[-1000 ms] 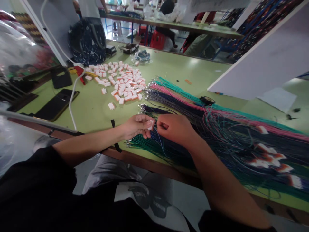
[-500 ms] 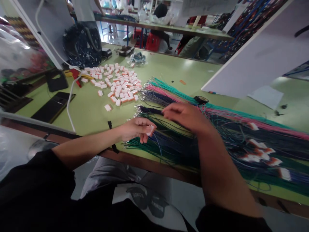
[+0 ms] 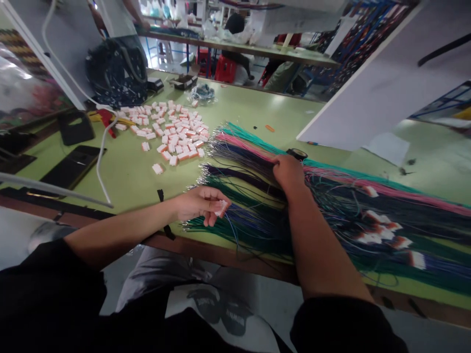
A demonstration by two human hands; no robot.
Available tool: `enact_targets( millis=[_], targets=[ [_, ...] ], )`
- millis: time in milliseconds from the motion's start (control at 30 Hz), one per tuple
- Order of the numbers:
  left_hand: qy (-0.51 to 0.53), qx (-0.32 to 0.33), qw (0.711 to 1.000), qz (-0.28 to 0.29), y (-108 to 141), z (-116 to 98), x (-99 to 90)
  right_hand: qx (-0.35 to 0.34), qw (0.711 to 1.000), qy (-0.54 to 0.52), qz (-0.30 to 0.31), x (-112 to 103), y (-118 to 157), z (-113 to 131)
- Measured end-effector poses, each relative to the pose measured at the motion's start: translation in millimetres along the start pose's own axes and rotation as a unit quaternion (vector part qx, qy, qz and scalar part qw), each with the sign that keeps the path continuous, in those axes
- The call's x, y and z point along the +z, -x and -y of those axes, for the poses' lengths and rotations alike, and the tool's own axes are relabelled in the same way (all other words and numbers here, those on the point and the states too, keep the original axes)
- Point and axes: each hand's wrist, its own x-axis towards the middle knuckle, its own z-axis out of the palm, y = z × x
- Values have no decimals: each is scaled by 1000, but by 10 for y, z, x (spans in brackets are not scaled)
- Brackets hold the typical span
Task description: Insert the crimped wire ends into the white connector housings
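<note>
My left hand pinches a white and orange connector housing between thumb and fingers. Blue wires hang from that housing. Over the pink wires and the dark grey wires beside them rests my right hand, its fingers curled down onto the strands; their tips are hidden, so what they grip cannot be made out. Bundles of teal wires, black wires and green wires lie side by side, with metal terminals at their left ends.
Loose connector housings lie heaped at the back left. Wired connectors rest on the bundles at right. A roll of black tape sits behind my right hand. A phone, a white cable and a white panel are around.
My right hand has moved from above the black wires back to the pink and grey bundles, and its fingers have curled down. My left hand still holds the connector housing.
</note>
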Motion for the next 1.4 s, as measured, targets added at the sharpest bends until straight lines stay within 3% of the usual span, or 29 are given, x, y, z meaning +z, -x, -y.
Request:
enact_targets(
  millis=[233,500,633,700,800,867,900,1000,1133,1267,1400],
  targets=[
    [24,20,999,-34,-1,-11,-7,29,999,33,12,27,26,81],
    [74,50,995,-43,-13,-9,-36,133,977,-98,-133,73,-3,-1],
    [74,49,995,-44,-19,-10,-35,9,992,-115,-52,24,50,43],
    [72,49,995,-45,-19,-12,-31,-16,994,-102,-34,-30,59,16],
    [70,48,995,-48,-23,-9,-31,78,978,-131,-143,-119,51,-92],
    [70,45,995,-50,-30,-4,-33,96,956,-194,-196,-171,73,-123],
    [70,43,995,-50,-33,-2,-35,72,952,-231,-188,-195,101,-103],
    [73,41,995,-47,-39,-4,-37,-66,945,-310,-83,-269,251,107],
    [76,53,994,-62,-33,-27,-36,-208,901,-379,36,-358,499,483],
    [62,87,988,-110,-27,-66,-37,-252,856,-437,111,-376,629,628],
    [35,137,979,-147,-31,-98,-32,-250,866,-419,108,-351,618,615]
  ],
)
